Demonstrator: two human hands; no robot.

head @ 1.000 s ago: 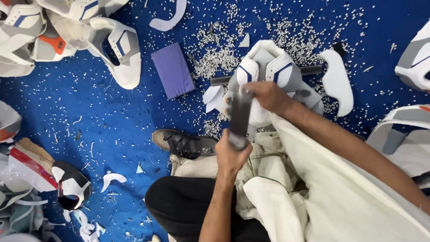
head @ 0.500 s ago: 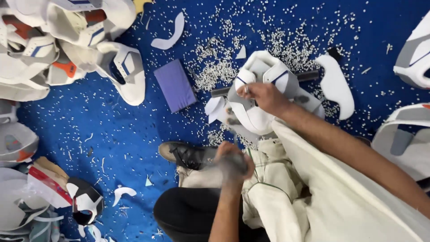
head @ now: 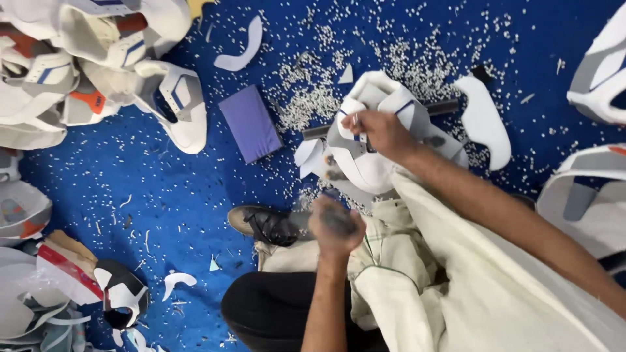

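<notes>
Lowered since the earlier frames: left hand (head: 336, 225), blurred, fist closed on a dark tool that cannot be made out, now above the lap.

Head view: right hand (head: 385, 133) is pinched on the white shoe upper (head: 365, 153), which is set over a dark bar (head: 443, 106) on the blue floor (head: 163, 195). Punch-out bits (head: 313, 104) are scattered around it. A pile of shoe uppers (head: 98, 72) is seen upper left; whether these are finished cannot be told. Punching is judged partway.
</notes>
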